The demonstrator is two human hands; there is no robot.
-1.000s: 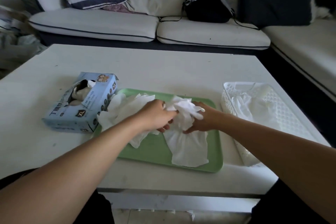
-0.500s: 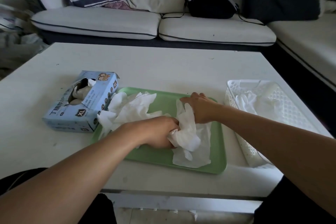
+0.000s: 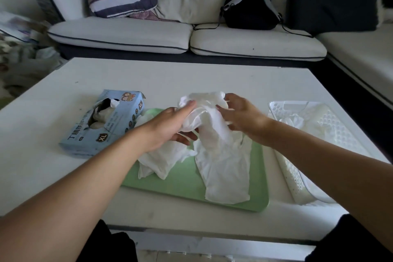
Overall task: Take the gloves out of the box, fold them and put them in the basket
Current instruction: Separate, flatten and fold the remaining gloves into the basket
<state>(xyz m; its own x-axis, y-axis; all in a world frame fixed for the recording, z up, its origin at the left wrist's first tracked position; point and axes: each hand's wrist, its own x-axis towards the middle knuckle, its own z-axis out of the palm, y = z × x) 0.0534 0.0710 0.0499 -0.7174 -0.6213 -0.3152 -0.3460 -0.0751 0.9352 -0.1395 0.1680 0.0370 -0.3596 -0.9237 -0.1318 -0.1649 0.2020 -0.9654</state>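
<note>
A white glove (image 3: 221,155) is lifted at its upper end over the green tray (image 3: 185,183), while its lower end lies on the tray. My left hand (image 3: 170,125) grips the bunched upper part. My right hand (image 3: 240,112) pinches the glove's top edge from the right. A second crumpled white glove (image 3: 161,159) lies on the tray under my left wrist. The blue glove box (image 3: 106,123) sits left of the tray, its top torn open with gloves showing inside. The white perforated basket (image 3: 297,172) stands at the right and has white gloves in it.
Everything sits on a white low table (image 3: 191,78). Behind it runs a white sofa (image 3: 191,38) with cushions and a black backpack (image 3: 248,6). Clutter lies on the floor at the far left.
Both hands have risen from the tray, pulling the glove's upper part up and away from me. The left hand moved from the tray's near side up to the glove's top.
</note>
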